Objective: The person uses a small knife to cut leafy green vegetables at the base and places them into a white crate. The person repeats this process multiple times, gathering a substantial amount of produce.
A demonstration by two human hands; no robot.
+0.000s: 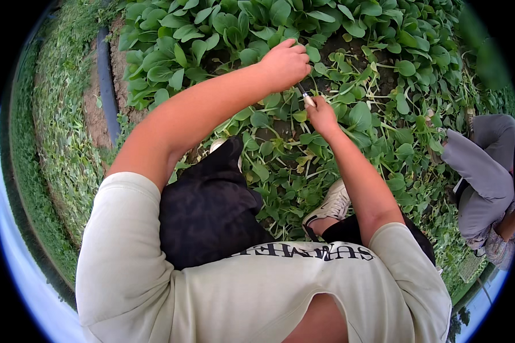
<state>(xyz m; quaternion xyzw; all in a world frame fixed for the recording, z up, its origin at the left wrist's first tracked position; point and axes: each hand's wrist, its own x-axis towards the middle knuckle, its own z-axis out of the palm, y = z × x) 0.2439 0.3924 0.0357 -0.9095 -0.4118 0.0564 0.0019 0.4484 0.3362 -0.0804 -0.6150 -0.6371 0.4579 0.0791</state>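
Note:
My left hand [286, 64] reaches out over the front edge of a dense stand of leafy greens [236, 25]. Its fingers are curled at a green plant, but whether they grip it is hidden by the hand itself. Just below it and to the right, my right hand [322, 115] is closed around the pale handle of a small bladed hand tool [308, 99]. The tool has a metal collar, and its thin dark metal part points up toward my left hand, where its far end is hidden. Loose leaves and cut-looking stems [347, 81] lie around both hands.
A dark hose or pipe [106, 85] runs along bare soil at the left. My shoe [332, 203] stands among scattered leaves. At the far right another person in grey trousers [480, 167] crouches close by. Trampled or loose greens [283, 188] cover the ground between my legs.

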